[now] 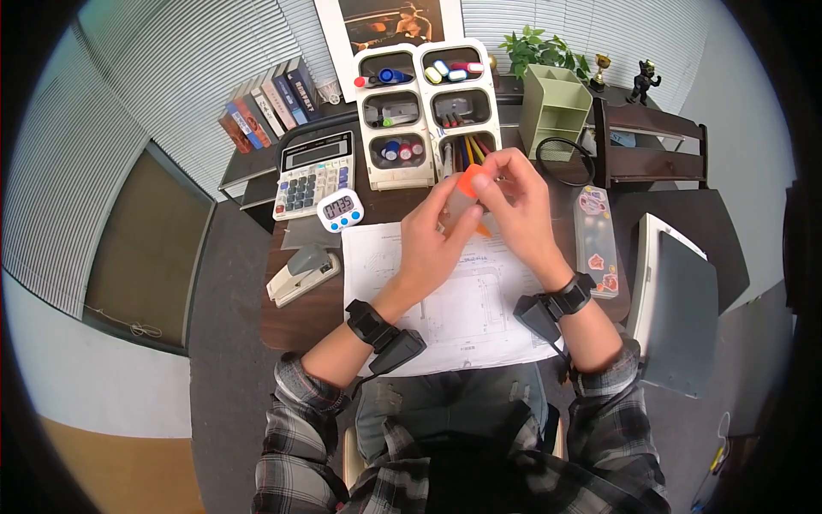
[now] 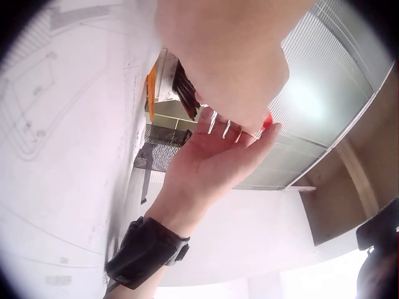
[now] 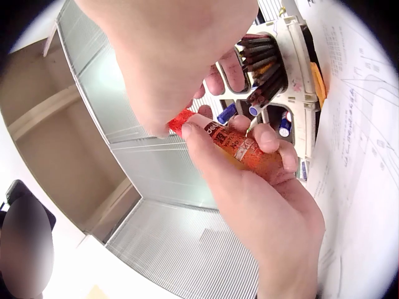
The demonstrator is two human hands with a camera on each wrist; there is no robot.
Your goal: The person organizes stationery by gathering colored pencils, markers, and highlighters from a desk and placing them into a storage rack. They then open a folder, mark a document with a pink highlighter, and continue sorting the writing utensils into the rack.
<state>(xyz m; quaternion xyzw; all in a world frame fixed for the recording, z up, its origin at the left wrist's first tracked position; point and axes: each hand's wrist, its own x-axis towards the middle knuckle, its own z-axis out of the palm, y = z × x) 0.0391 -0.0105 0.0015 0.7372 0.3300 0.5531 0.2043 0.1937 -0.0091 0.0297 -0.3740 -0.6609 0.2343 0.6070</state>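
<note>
Both hands are raised over the printed drawing sheets (image 1: 467,321), holding a small glue bottle (image 3: 240,146) between them. The bottle has an orange-red label with dark print and a red-orange cap (image 1: 471,179). My left hand (image 1: 432,244) wraps its fingers and thumb round the bottle's body. At the cap, my right hand (image 1: 527,214) pinches with thumb and fingers. In the left wrist view the back of the left hand hides most of the bottle, and the right hand (image 2: 209,162) shows behind it. The cap sits at the bottle's top end.
A white organizer (image 1: 390,178) with markers and pencils stands behind the hands. To the left are a calculator (image 1: 300,187), a timer (image 1: 340,209) and a stapler (image 1: 304,272). A pencil case (image 1: 597,240) lies right of the sheets, and a green holder (image 1: 552,107) stands farther back.
</note>
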